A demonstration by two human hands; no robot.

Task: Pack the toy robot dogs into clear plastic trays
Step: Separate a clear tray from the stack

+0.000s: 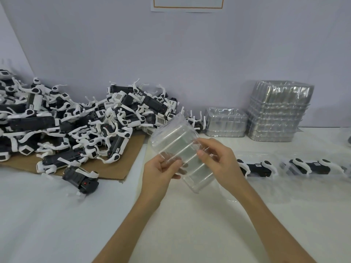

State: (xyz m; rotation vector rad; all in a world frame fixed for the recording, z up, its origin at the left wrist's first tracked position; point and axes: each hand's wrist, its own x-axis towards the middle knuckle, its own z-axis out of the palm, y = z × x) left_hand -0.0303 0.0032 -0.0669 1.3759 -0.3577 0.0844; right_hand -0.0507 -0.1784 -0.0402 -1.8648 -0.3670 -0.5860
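At centre frame, the left hand (161, 168) and right hand (214, 160) both grasp a ribbed clear plastic tray (182, 149), lifted and tilted above the white table (57, 215). A heap of black-and-white toy robot dogs (76, 120) fills the left on brown cardboard (121, 158); stacked empty clear trays (277, 111) stand upper right, with two packed dogs (284, 167) below them.

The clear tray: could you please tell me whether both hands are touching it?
Touching. The head view shows the left hand gripping the clear tray at its near edge and the right hand pinching its side.
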